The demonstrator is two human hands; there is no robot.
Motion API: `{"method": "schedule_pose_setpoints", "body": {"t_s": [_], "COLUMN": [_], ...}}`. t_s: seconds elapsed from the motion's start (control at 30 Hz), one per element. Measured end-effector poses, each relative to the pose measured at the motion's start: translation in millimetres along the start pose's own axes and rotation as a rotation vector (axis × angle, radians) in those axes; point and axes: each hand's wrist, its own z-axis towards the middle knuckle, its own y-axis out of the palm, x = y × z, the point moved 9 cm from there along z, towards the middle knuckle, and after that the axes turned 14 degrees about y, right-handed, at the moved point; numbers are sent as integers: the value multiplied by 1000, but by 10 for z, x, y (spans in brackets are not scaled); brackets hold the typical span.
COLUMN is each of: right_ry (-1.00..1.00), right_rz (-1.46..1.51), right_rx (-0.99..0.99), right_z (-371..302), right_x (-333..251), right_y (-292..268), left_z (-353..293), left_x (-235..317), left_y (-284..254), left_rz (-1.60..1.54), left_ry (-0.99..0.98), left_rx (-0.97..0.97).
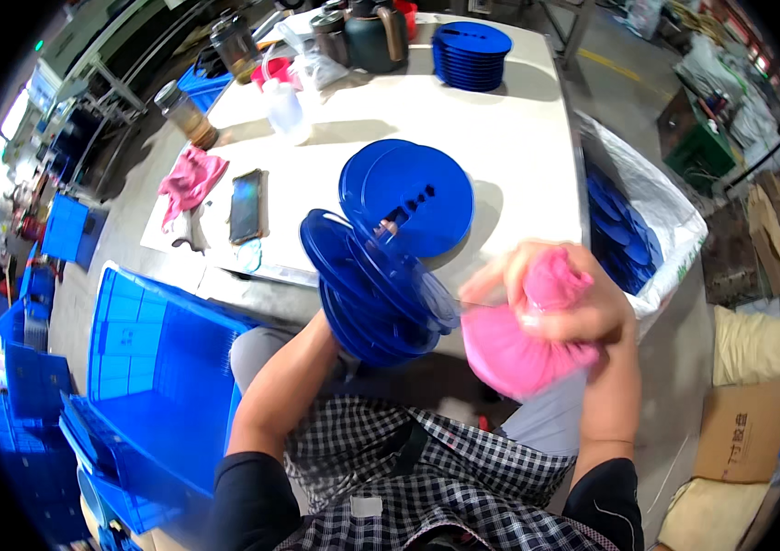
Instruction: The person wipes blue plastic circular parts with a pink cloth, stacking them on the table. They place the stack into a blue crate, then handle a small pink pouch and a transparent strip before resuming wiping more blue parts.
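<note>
Several round blue plastic discs are tilted in a loose, fanned bunch over my lap, near the table's front edge. My left hand carries them from below; the discs cover most of it, and only fingertips show near their upper side. In my right hand, a bunched pink cloth is gripped, its upper part poking out above the fingers. The cloth hangs just right of the discs, slightly blurred. Behind the held bunch, more blue discs with dark slots at the centre lie overlapping on the white table.
A neat stack of blue discs stands at the table's back. A phone, a pink rag, a plastic bottle and a kettle sit leftward. A white sack with discs is right; a blue crate is left.
</note>
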Motion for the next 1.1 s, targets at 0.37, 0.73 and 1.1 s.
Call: {"method": "schedule_pose_setpoints", "body": {"t_s": [0.37,0.73,1.1], "right_ry": [-519,-521,-470], "right_rz": [-279,-194,-242], "right_rx": [297,196,573], "right_z": [502,289,502], "right_x": [230,220,617], "right_y": [892,941,448], "left_z": [-21,-66,-37], "left_x": [-224,-231,-299], "left_y": [61,55,-10], "left_rz": [-59,-69,-63], "left_ry": [-2,-13,-26], "left_rx": [-24,-33,-30]}}
